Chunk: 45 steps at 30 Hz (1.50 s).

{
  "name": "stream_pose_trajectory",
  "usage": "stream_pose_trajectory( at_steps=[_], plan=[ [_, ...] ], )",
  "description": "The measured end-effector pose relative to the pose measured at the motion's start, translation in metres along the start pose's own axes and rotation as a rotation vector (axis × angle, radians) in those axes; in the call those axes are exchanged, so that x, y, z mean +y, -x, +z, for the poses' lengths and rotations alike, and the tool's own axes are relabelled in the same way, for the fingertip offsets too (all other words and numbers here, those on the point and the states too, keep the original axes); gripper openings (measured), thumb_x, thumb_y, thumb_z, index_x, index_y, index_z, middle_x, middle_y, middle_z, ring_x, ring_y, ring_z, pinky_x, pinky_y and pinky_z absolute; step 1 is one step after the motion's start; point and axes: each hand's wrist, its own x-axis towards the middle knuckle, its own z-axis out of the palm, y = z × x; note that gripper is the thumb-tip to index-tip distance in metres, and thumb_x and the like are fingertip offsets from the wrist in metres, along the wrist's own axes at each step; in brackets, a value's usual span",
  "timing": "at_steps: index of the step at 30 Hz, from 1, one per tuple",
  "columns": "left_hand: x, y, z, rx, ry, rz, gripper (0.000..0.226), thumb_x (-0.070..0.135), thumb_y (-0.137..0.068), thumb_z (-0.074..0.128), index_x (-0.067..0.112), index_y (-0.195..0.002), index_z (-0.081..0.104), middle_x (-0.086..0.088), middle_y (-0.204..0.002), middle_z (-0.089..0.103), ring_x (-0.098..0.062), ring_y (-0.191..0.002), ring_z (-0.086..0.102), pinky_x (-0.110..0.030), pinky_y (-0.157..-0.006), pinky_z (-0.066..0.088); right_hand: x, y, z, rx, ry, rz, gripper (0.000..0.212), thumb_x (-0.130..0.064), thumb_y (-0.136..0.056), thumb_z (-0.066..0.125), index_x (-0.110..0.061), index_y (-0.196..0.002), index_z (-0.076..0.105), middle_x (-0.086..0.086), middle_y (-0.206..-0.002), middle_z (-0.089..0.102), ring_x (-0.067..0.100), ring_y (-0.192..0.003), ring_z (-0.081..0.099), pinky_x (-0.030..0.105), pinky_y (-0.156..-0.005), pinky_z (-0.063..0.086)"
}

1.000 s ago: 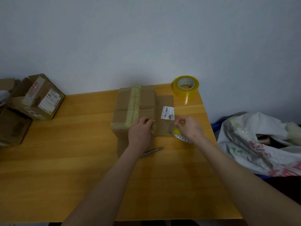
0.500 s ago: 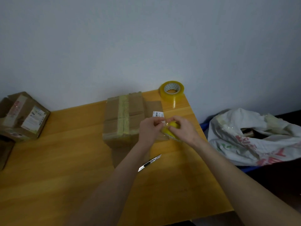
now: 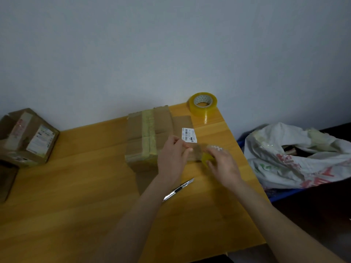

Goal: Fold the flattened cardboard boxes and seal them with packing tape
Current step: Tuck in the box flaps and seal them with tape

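Note:
A folded cardboard box [image 3: 144, 141] with old yellowish tape across its top lies on the wooden table [image 3: 76, 196]; its right flap carries a white barcode label [image 3: 189, 135]. My right hand [image 3: 222, 164] grips a small yellow tape roll [image 3: 206, 157] just right of the box. My left hand [image 3: 171, 158] pinches what looks like the tape's free end over the flap, below the label. A clear strip seems stretched between both hands, though blur hides its edges.
A bigger yellow tape roll [image 3: 202, 103] stands at the table's back right corner. A utility knife [image 3: 178, 189] lies near my left wrist. Taped boxes [image 3: 28, 137] are stacked at the far left. A white plastic bag [image 3: 296, 154] sits off the table's right edge.
My hands met over the flap, then drew apart, the right one moving right with the small roll. The camera view shifted slightly.

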Motion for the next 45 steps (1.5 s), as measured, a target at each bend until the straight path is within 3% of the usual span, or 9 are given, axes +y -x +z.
stream_pose_trajectory(
  at_steps=[7, 12, 18, 23, 28, 30, 36, 42, 45],
  plan=[
    [-0.105, 0.055, -0.014, 0.382, -0.065, 0.01, 0.034, 0.017, -0.091, 0.042, 0.01, -0.11, 0.07, -0.007, -0.11, 0.065, -0.025, -0.101, 0.057, -0.039, -0.087, 0.05, -0.033, 0.002, 0.038, 0.189, 0.12, -0.033, 0.027, -0.02, -0.086, 0.069, -0.014, -0.112, 0.067, 0.01, -0.104, 0.058, 0.03, -0.096, 0.055, 0.042, -0.078, 0.049],
    [-0.11, 0.037, -0.016, 0.095, -0.254, 0.036, 0.044, 0.024, -0.091, 0.035, 0.021, -0.126, 0.062, -0.006, -0.131, 0.059, -0.032, -0.127, 0.049, -0.057, -0.105, 0.036, -0.101, -0.023, 0.079, 0.14, 0.105, -0.312, 0.042, -0.02, -0.09, 0.058, -0.007, -0.13, 0.058, 0.016, -0.132, 0.056, 0.035, -0.126, 0.049, 0.046, -0.102, 0.043],
    [-0.131, 0.026, -0.008, -0.096, -0.279, -0.188, 0.048, 0.028, -0.104, 0.027, 0.013, -0.15, 0.025, -0.015, -0.159, 0.011, -0.031, -0.147, 0.004, -0.04, -0.12, 0.004, -0.103, -0.029, 0.102, -0.041, 0.074, -0.113, 0.059, -0.029, -0.104, 0.034, -0.003, -0.152, 0.013, 0.014, -0.161, -0.005, 0.024, -0.146, -0.014, 0.035, -0.12, -0.002],
    [-0.136, 0.021, -0.017, -0.098, -0.046, -0.312, 0.069, 0.035, -0.1, 0.039, 0.004, -0.151, 0.004, -0.014, -0.159, -0.01, -0.027, -0.147, -0.006, -0.035, -0.119, 0.003, -0.093, -0.037, 0.098, -0.071, -0.191, 0.072, 0.056, -0.026, -0.104, 0.035, -0.014, -0.154, 0.014, 0.006, -0.162, 0.0, 0.023, -0.148, 0.011, 0.032, -0.115, 0.022],
    [-0.158, 0.021, -0.023, -0.114, 0.158, -0.357, 0.073, 0.03, -0.097, 0.048, 0.009, -0.152, 0.004, -0.011, -0.16, 0.006, -0.026, -0.145, 0.017, -0.031, -0.114, 0.018, -0.057, -0.046, 0.084, 0.0, -0.262, 0.014, 0.057, -0.011, -0.094, 0.059, -0.035, -0.141, 0.039, 0.013, -0.126, 0.064, 0.024, -0.107, 0.064, 0.028, -0.096, 0.048],
    [-0.165, 0.023, -0.024, -0.104, 0.197, -0.372, 0.072, 0.025, -0.097, 0.05, 0.01, -0.152, 0.004, -0.014, -0.154, 0.027, -0.028, -0.137, 0.033, -0.032, -0.11, 0.028, -0.059, -0.048, 0.079, -0.014, -0.223, 0.077, 0.06, -0.021, -0.09, 0.066, -0.047, -0.136, 0.038, 0.011, -0.095, 0.073, 0.023, -0.079, 0.065, 0.028, -0.079, 0.052],
    [-0.15, 0.023, -0.018, -0.076, 0.275, -0.49, 0.102, 0.046, -0.082, 0.066, 0.012, -0.153, 0.0, -0.009, -0.156, 0.024, -0.025, -0.142, 0.027, -0.044, -0.114, 0.029, -0.084, -0.057, 0.078, -0.05, 0.128, 0.118, 0.072, -0.056, -0.076, 0.07, -0.031, -0.139, 0.044, 0.009, -0.092, 0.07, 0.031, -0.083, 0.066, 0.038, -0.073, 0.053],
    [-0.176, 0.024, -0.022, -0.074, 0.128, -0.404, 0.068, 0.032, -0.097, 0.05, 0.013, -0.152, 0.016, -0.012, -0.107, 0.063, -0.028, -0.094, 0.061, -0.033, -0.079, 0.047, -0.059, -0.055, 0.07, -0.107, -0.134, 0.023, 0.058, -0.025, -0.092, 0.063, -0.039, -0.143, 0.039, 0.006, -0.087, 0.071, 0.022, -0.072, 0.063, 0.039, -0.077, 0.054],
    [-0.184, 0.031, -0.025, -0.065, 0.277, -0.41, 0.046, 0.035, -0.102, 0.035, 0.013, -0.142, 0.041, -0.008, -0.102, 0.067, -0.029, -0.093, 0.064, -0.038, -0.082, 0.052, -0.063, -0.054, 0.066, -0.149, -0.184, 0.083, 0.056, -0.027, -0.096, 0.057, -0.032, -0.147, 0.034, 0.009, -0.112, 0.069, 0.029, -0.097, 0.064, 0.037, -0.088, 0.051]
  ],
)
